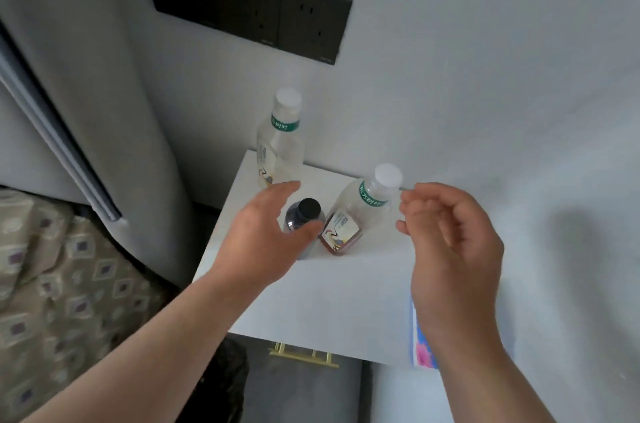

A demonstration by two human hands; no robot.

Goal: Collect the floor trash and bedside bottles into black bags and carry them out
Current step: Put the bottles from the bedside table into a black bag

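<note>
I am holding my left hand (263, 242), fingers spread, over the black-capped bottle (307, 208) — my right hand (453, 242) is hovering beside the nearer tea bottle (360, 215), fingers loosely curled, gripping nothing.

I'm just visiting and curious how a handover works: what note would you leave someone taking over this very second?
Left hand open, reaching around the small dark-capped bottle, not gripping it.
Right hand empty, fingers loosely curled, beside the near tea bottle's neck.
All three bottles, the far tea bottle included, stand on the white bedside table; what looks like a black bag lies on the floor below.
Done: no bottle picked up here.
Left: bag all three, carry bags out.
</note>
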